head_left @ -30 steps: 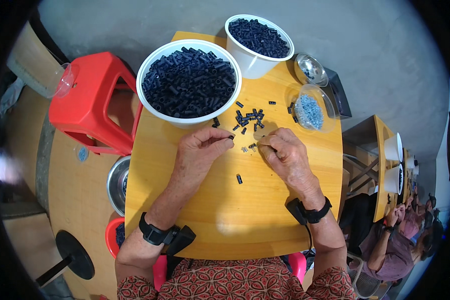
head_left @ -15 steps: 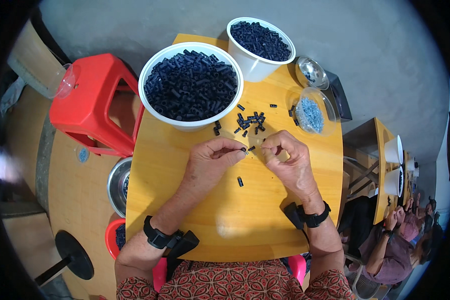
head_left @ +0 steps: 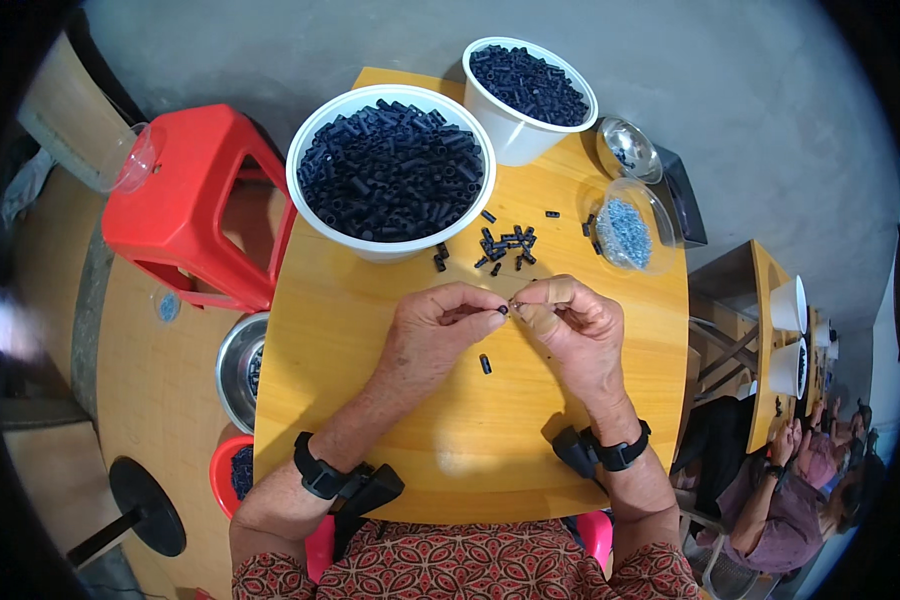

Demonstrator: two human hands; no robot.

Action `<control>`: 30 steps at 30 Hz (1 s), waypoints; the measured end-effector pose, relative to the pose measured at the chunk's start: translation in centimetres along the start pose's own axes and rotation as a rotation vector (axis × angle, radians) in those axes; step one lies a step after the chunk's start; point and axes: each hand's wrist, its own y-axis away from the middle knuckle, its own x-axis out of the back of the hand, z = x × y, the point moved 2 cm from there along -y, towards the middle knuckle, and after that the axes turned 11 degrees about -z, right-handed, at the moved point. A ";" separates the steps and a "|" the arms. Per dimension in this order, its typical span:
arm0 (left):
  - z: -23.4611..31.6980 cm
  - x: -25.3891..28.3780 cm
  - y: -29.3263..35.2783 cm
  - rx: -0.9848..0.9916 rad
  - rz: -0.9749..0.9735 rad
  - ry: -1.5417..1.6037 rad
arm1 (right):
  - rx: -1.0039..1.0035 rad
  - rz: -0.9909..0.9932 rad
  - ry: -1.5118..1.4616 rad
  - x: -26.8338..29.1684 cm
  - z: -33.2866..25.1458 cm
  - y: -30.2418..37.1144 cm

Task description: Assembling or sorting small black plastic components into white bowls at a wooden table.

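Over the middle of the wooden table (head_left: 370, 470), my left hand (head_left: 435, 325) pinches a small black tube piece (head_left: 502, 310) between thumb and fingertips. Close against it, the closed thumb and fingers of my right hand (head_left: 580, 325) meet at the same spot; whatever tiny thing they hold is too small to name. One loose black tube piece (head_left: 485, 364) lies on the wood just below the hands. Farther off, a scattered group of similar black pieces (head_left: 505, 243) lies in front of a large white tub (head_left: 300, 205) heaped with them.
A second white tub (head_left: 515, 145) of black pieces stands behind. At the right are a clear bowl of small bluish pieces (head_left: 625, 235) and a metal bowl (head_left: 642, 160). A red stool (head_left: 185, 190) and a steel basin (head_left: 232, 375) sit left. Other people work at a far-right table (head_left: 760, 390).
My right hand has moved left, so its fingertips now meet those of my left hand. The view has shifted slightly.
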 end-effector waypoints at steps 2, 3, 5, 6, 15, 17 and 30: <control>0.0 -0.1 0.0 -0.024 0.002 0.006 | 0.033 -0.023 0.026 0.2 0.4 -0.2; 0.1 -0.2 0.0 -0.016 0.002 -0.001 | 0.067 -0.044 0.049 0.3 0.5 -0.3; 0.1 -0.3 0.1 -0.007 0.000 -0.008 | 0.075 -0.055 0.062 0.3 0.6 -0.3; 0.1 -0.3 0.1 -0.008 0.008 -0.008 | 0.084 -0.068 0.073 0.2 0.6 -0.3; 0.0 -0.1 0.2 0.024 0.046 -0.028 | 0.256 -0.112 0.586 -0.5 -1.2 -0.2; 0.4 0.0 0.2 0.029 0.054 -0.030 | 0.283 -0.067 0.564 -0.7 -1.4 0.1; 0.4 -0.1 0.5 0.131 0.031 0.197 | 0.615 -0.068 1.102 -1.3 -2.2 0.4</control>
